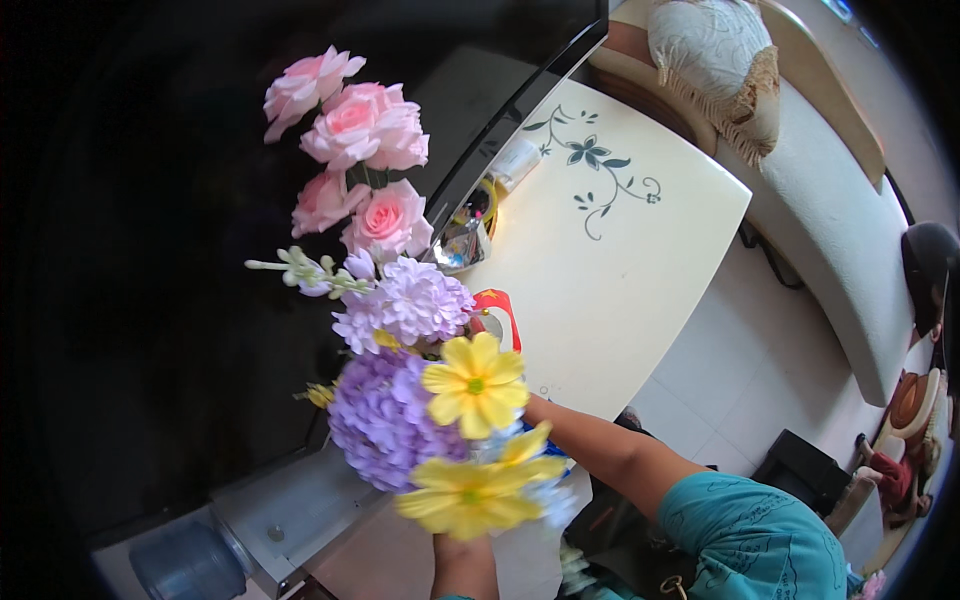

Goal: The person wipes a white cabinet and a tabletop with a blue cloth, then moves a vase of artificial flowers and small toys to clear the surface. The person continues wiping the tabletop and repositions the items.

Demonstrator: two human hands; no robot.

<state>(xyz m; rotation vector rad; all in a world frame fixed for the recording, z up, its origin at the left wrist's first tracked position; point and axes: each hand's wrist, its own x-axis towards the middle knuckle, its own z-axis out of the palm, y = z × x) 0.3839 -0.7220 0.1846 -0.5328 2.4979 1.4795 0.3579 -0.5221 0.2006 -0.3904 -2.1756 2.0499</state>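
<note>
Both my hands are hidden behind a tall bunch of artificial flowers. My right forearm [607, 435] reaches in from the right and my left forearm [465, 566] from below, both ending behind the blooms. Pink roses [367, 127] top the bunch. Under them sit pale lilac flowers [420, 300] and a purple hydrangea head [390, 420]. Yellow flowers [475, 386] are nearest my arms, the lower ones blurred, with pale blue petals [555, 499] beside them. A red item with a yellow star [504, 304] shows behind the bunch.
A large black television screen [187, 262] stands left of a cream table [600, 300] with a dark floral pattern. A tape roll [489, 201] and small packets [461, 251] lie by the screen. A water bottle [187, 559] is at lower left, a sofa [817, 180] at upper right.
</note>
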